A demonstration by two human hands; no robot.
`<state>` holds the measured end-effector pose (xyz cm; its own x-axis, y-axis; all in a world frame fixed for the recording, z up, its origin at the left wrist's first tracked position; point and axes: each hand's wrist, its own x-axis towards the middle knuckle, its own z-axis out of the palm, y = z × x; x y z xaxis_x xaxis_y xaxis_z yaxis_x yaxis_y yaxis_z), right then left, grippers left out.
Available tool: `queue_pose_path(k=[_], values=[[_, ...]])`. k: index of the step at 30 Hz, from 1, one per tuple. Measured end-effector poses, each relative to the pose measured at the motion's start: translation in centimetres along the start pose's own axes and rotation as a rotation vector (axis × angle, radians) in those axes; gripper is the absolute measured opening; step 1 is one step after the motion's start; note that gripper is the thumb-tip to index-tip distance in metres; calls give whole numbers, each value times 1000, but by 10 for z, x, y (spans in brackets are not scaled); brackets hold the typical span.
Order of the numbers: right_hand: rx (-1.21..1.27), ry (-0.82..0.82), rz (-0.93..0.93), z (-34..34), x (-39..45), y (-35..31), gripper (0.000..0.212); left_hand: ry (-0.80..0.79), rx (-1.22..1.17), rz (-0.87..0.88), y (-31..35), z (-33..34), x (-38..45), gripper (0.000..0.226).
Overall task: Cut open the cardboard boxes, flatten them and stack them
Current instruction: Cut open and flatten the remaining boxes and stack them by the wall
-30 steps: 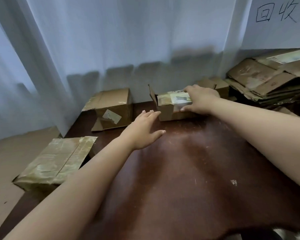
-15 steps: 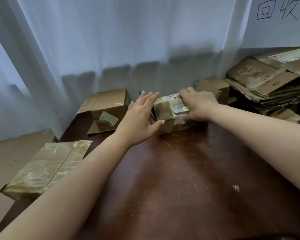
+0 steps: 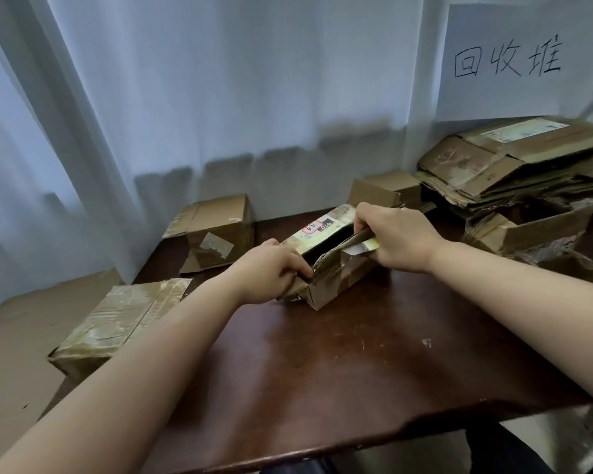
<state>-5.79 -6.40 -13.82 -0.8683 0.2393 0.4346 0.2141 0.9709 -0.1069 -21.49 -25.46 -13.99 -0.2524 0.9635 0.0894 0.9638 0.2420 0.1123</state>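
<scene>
Small cardboard box (image 3: 326,258) sits mid-worktop (image 3: 322,354), top seam already gaping. L hand (image 3: 269,277) fingers curl on near-left flap edge, R hand (image 3: 396,239) fingers pinch far flap w/ label. Prob light, thin, tears easily; grip flaps near folds.

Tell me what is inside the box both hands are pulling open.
The small box shows only a dark gap between its flaps; nothing visible inside. The left hand, right hand and flaps cover the rest.

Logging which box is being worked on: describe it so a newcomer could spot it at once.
On the dark wooden table, look mid-back, before the curtain. The small box lies gripped between the left hand and right hand. Only it gapes open and bears a red-and-white label.
</scene>
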Motion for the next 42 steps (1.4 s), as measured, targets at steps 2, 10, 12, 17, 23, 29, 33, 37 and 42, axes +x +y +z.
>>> queue_pose_path(k=[2, 10, 12, 17, 23, 29, 33, 37, 42], values=[[24, 1, 1, 1, -8, 2, 34, -36, 116, 35, 4, 4, 2, 32], [41, 5, 14, 7, -17, 8, 31, -5, 253, -219, 9, 0, 3, 68], [48, 25, 18, 8, -14, 7, 31, -22, 242, -210, 5, 0, 2, 64], [103, 68, -5, 8, -11, 3, 27, -61, 78, 88, 4, 4, 0, 59], [188, 156, 1, 2, -2, 2, 24, -24, -307, 82, 5, 9, -5, 14], [313, 267, 35, -15, 18, 0, 36, 238, -650, 21, 8, -3, -2, 31], [313, 440, 88, -42, 32, -1, 55, 430, -1069, -195, 10, -16, 4, 32], [260, 247, 164, -42, 33, 0, 49, 481, -1414, -494, -1, -18, 15, 29], [359, 23, -30, -18, 24, -2, 25, 374, -1410, -737, -9, -5, 17, 32]])
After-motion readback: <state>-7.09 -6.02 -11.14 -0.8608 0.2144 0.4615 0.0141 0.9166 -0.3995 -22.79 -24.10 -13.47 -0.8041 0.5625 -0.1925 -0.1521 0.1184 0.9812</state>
